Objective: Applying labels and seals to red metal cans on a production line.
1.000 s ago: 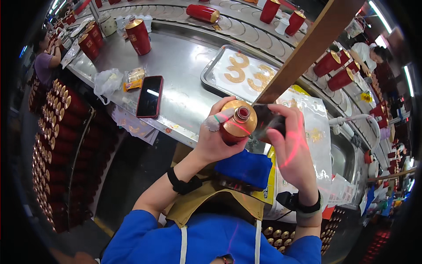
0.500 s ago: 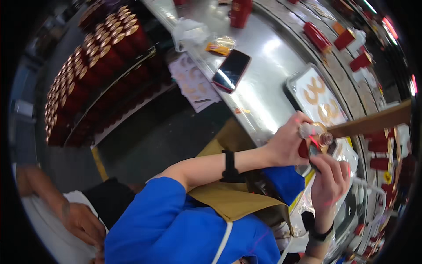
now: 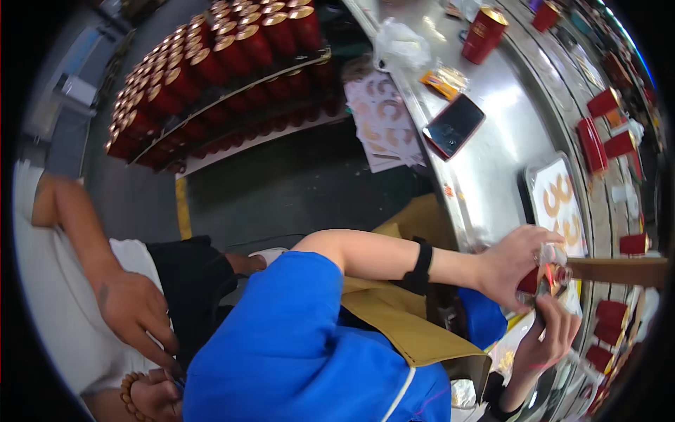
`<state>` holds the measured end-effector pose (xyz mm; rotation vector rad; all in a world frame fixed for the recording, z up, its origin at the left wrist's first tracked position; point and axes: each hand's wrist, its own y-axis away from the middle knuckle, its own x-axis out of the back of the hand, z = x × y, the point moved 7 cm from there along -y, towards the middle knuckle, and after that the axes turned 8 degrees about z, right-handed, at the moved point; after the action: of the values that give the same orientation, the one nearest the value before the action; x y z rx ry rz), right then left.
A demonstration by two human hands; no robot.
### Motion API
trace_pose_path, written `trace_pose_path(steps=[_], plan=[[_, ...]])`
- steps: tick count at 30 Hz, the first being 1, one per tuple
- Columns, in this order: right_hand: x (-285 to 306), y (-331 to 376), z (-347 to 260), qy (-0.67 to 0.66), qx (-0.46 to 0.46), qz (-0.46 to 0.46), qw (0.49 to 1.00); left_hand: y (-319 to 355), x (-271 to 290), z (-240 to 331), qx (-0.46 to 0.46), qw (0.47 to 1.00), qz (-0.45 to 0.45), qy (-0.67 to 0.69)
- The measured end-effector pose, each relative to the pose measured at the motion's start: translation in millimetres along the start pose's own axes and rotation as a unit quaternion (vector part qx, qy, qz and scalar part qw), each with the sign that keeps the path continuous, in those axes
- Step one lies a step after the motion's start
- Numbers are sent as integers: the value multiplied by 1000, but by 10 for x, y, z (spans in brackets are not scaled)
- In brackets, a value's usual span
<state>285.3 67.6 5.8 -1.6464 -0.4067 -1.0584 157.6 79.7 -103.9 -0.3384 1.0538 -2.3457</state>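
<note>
Head view: a curved stainless-steel bench [image 3: 506,162] runs down the right side. On it lie a dark phone [image 3: 454,126], a crumpled clear plastic bag [image 3: 399,43], a small orange packet [image 3: 441,82], a red canister with a gold lid [image 3: 484,33] and a metal tray [image 3: 557,204] bearing gold cut-out figures. Further red canisters stand along the far edge. Left of the bench, a rack [image 3: 211,77] holds rows of red gold-capped bottles over a dark floor; loose printed sheets [image 3: 383,126] hang off the bench edge. A second person's hand [image 3: 137,313] rests at lower left.

The left hand [image 3: 517,271], forearm extended with a black wristband, is clasped around a small red bottle [image 3: 541,278] at the bench's near edge. The right hand [image 3: 552,337] comes up from below, fingers curled against the bottle's underside. A wooden beam [image 3: 619,271] lies just beside the bottle.
</note>
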Motion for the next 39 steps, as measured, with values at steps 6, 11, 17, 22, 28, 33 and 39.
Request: trace_pose_path(steps=[6, 11, 17, 22, 28, 33, 39], plan=[[100, 80, 49, 30, -3, 64, 997, 1, -30, 48, 1, 997, 74, -26], [-96, 104, 47, -114, -58, -74, 989, -13, -46, 4, -4, 999, 38, -33], [-31, 37, -57, -36, 26, -41, 998, -78, -76, -37, 4, 999, -11, -30], [22, -8, 86, 26, -75, 27, 997, -62, -90, -80, 0, 998, -30, -61], [-29, 131, 23, -150, -93, -34, 984, -184, -37, -74, -17, 994, -108, -18], [276, 311, 325, -124, -136, 57, 981, -402, -68, -159, -45, 954, -292, 48], [694, 476, 666, -131, -158, 104, 973, -1462, -88, -298, -127, 936, -312, -103]])
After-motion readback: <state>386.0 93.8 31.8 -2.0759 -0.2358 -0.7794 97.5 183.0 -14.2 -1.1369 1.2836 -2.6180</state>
